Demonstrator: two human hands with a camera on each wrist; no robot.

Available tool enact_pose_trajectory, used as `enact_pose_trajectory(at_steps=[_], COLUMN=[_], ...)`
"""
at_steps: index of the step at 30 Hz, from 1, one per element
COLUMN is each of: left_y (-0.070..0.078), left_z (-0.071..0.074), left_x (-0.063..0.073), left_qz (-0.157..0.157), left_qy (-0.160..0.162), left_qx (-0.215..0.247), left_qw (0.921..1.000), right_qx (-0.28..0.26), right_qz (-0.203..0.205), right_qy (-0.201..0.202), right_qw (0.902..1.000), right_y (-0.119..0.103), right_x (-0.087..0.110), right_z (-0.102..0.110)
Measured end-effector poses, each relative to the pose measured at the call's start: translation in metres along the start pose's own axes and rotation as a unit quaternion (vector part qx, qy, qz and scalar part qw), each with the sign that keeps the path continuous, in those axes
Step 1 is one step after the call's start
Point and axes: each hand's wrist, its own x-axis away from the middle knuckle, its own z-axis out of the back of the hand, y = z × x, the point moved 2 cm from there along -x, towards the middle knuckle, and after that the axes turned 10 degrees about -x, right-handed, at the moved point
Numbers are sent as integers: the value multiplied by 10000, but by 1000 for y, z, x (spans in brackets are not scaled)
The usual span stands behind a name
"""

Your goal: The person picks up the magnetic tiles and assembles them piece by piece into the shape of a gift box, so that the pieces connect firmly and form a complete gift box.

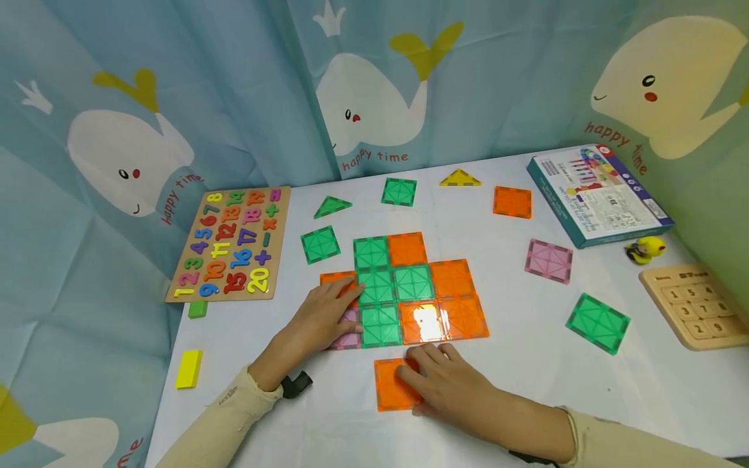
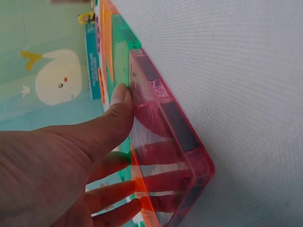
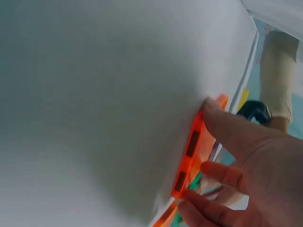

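A patchwork of flat magnetic tiles lies mid-table in the head view, made of green tiles [image 1: 381, 325] and orange tiles [image 1: 462, 318]. At its left end my left hand [image 1: 310, 318] rests with spread fingers over a pink tile [image 1: 350, 339] and an orange tile [image 1: 333, 277]. In the left wrist view, the thumb touches the top near where the pink tile [image 2: 156, 142] meets a green one. Nearer to me, my right hand [image 1: 453, 390] holds a separate orange square tile [image 1: 387, 393] by its right side. Its thumb is at the near edge, with fingers toward the far edge.
Loose tiles surround the patchwork, including a green square [image 1: 598, 323], a pink one [image 1: 549, 260] and a yellow triangle [image 1: 460, 178]. A number board [image 1: 277, 247] lies left, beside a yellow block [image 1: 189, 369]. A box [image 1: 608, 195], small yellow toy [image 1: 645, 249] and wooden number board [image 1: 673, 299] lie right.
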Motion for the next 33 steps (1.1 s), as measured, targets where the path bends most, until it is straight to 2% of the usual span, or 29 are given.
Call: enact_pose_trajectory(at_steps=[6,8,11,14,17,22,24,26,29,32,33], left_y=[2,2,1,1,0,-1,-1,-1,-1,-1,-2], left_z=[-1,-2,-2,-2,-2,-2,-2,-1,-1,-1,-1], left_x=[-2,-2,-1,-1,0,0,1,1,1,1,1], left_qz=[-62,-67,-44,-41,-55,-46,-32,-17,-4,9,14], left_qy=[38,43,51,51,51,51,67,65,42,-16,-22], left_qx=[-10,-4,-7,-4,39,45,63,81,101,87,92], left_qw=[10000,10000,10000,10000,10000,10000,10000,9999,9999,10000,10000], right_qx=[600,578,271,-213,-729,-1116,-1196,-1352,-1731,-2025,-2055], right_qz=[54,-7,-142,-344,-630,-1553,-2032,-2546,-3397,-4247,-4432], right_qy=[-228,-312,-410,-352,-48,405,457,416,259,8,-44], right_qw=[9979,9978,9987,9986,9953,9807,9707,9567,9241,8824,8725], right_y=[-1,1,6,20,42,86,103,120,145,166,172], right_x=[-27,-30,-30,-25,-14,20,39,61,98,138,150], right_z=[1,2,4,10,22,43,48,52,54,52,50])
